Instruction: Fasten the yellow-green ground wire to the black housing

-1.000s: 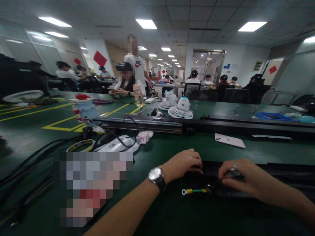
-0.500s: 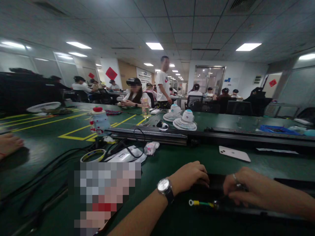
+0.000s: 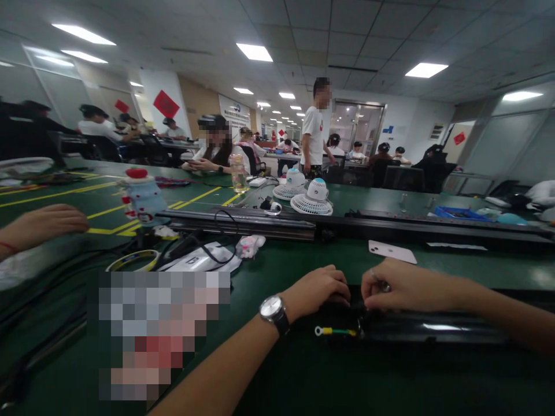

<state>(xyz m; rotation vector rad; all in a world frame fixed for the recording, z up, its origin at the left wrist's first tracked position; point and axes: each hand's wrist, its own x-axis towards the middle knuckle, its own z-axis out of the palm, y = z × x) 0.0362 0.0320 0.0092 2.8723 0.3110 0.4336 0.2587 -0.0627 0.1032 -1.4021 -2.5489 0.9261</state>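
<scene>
Both of the person's bare hands were low in the head view, near each other with a small gap between them, over a green tabletop (image 3: 281, 257). A long black part (image 3: 429, 327) with a glossy side lay on it near the person, running from the hands towards the right edge, below the right forearm. The left hand (image 3: 318, 290), with a round-faced watch (image 3: 272, 308) at its wrist, had its fingers curled down at the part's near end. The right hand (image 3: 390, 286) was bent above the same part, thumb and fingers drawn close together. Whether either hand gripped anything could not be told, as the fingertips were hidden or dark. Just below the gap, a short yellow-and-green wire (image 3: 338, 331) ended in a metal ring terminal (image 3: 319, 331), pointing left.

Beyond the right hand lay a pale pink phone (image 3: 392, 252). Farther back were dark metal bars (image 3: 269, 224) and two white fans (image 3: 314, 197). To the left were a roll of tape (image 3: 132, 261), black cables and a white bag (image 3: 203, 258). A co-worker's hand (image 3: 54, 224) reached in from the left edge, well apart from the person's own.
</scene>
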